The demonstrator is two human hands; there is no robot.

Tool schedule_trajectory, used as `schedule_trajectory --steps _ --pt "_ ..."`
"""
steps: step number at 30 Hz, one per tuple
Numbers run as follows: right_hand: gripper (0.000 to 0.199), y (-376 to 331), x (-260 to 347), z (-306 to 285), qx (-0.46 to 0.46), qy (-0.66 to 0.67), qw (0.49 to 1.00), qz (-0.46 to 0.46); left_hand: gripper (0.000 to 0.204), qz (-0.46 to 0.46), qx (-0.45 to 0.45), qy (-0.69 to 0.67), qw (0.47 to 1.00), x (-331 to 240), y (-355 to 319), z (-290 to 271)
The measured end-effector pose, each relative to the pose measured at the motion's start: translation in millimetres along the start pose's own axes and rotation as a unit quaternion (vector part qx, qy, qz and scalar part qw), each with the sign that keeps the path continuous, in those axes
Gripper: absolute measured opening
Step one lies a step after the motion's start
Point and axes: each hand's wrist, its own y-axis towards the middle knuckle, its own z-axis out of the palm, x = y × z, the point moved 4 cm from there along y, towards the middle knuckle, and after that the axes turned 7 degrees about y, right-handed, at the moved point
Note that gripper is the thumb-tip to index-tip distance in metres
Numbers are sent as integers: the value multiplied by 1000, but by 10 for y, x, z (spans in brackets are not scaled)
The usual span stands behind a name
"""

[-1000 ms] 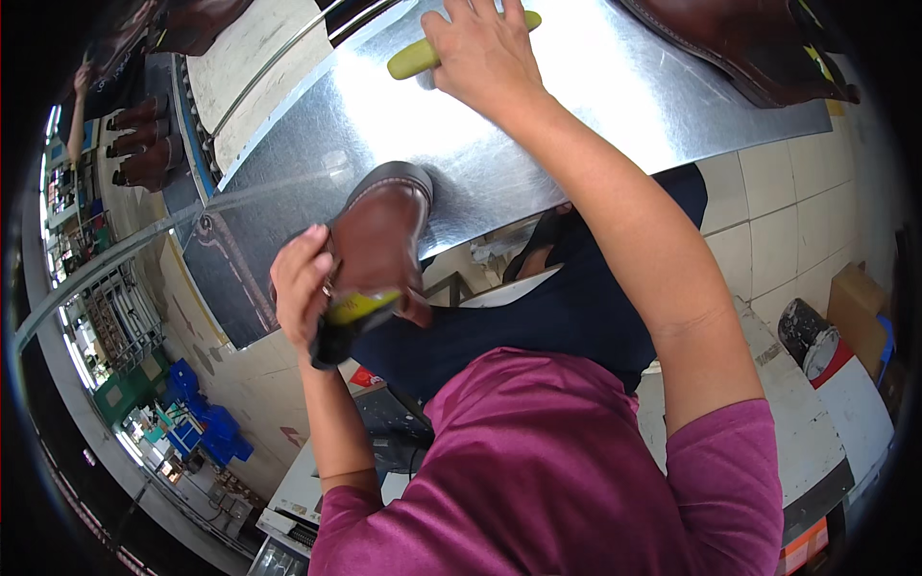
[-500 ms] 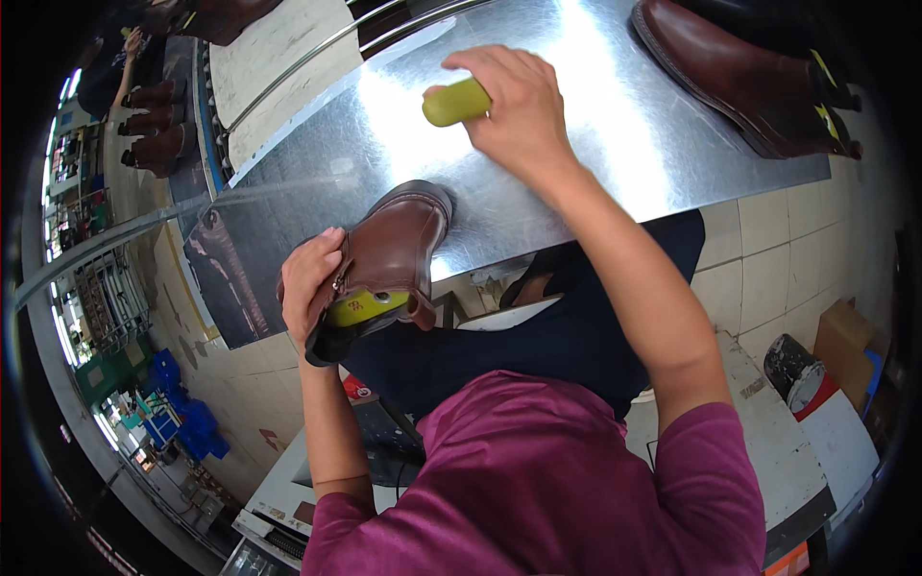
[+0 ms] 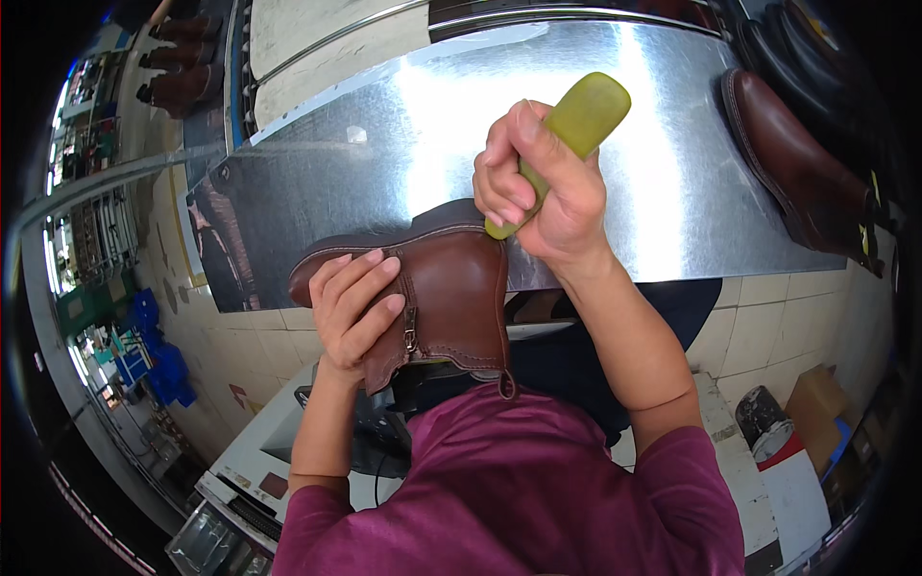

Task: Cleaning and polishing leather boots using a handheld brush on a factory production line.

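Note:
A brown ankle boot [image 3: 451,288] with a side zipper lies across the near edge of the metal table, sole facing away and toe pointing left. My left hand [image 3: 351,307] is closed around its front and shaft, fingers spread over the leather by the zipper. In my right hand [image 3: 552,187] is an olive-green bar [image 3: 591,110] with rounded ends, gripped in a fist. The bar's wide end sticks up beyond the thumb. Its narrow lower end is at the boot's heel, by the sole edge; whether it touches cannot be made out. The boot's opening faces me.
A shiny metal table [image 3: 663,192] spans the space before me. More brown boots [image 3: 797,163] stand at its right end, with black footwear behind. Several brown boots [image 3: 182,86] sit on a rack at the far left. A cardboard box [image 3: 816,403] and a stained bucket [image 3: 764,422] stand at lower right.
The boot has been turned so its side shows and its toe points left. My right hand has come nearer, bringing the olive-green bar down to the heel.

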Motion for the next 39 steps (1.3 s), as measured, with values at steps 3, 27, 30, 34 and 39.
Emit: schedule_trajectory --steps 3,27,30,34,39 --pt "33 49 -30 139 -14 -46 999 4 21 5 -6 -1 1000 5 -6 -1" --pt "33 144 -71 -400 -189 122 974 0 78 -318 -9 -198 927 744 -164 166" --pt "34 153 -57 -463 -219 149 964 -19 77 -317 7 -220 923 652 -37 221" --pt "33 217 -147 -446 -242 146 959 15 77 -305 -14 -250 919 600 -57 246" --pt "35 366 -116 -193 -118 14 992 37 78 -281 -32 -188 941 694 -145 168"
